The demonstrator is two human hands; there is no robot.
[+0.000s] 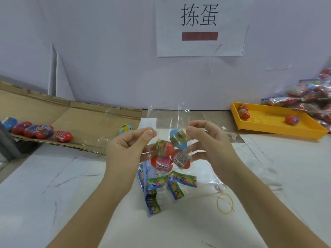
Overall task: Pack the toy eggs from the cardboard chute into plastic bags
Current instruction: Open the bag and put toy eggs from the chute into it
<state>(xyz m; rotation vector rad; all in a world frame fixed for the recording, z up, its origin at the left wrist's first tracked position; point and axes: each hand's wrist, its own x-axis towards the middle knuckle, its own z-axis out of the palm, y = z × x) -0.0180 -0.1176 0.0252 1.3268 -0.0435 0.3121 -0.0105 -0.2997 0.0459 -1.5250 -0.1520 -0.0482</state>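
Lying nearest on the white paper-covered table (53, 176): a yellow rubber band (225, 203). Pinching, left hand (126, 149) and right hand (210, 142), the mouth of a clear plastic bag (168, 140) holding four toy eggs (163, 149). Risking a spill if either pinch slips. Waiting beyond: more eggs on the brown cardboard chute (80, 119), a yellow perforated tray (275, 122), the pale wall (107, 51).
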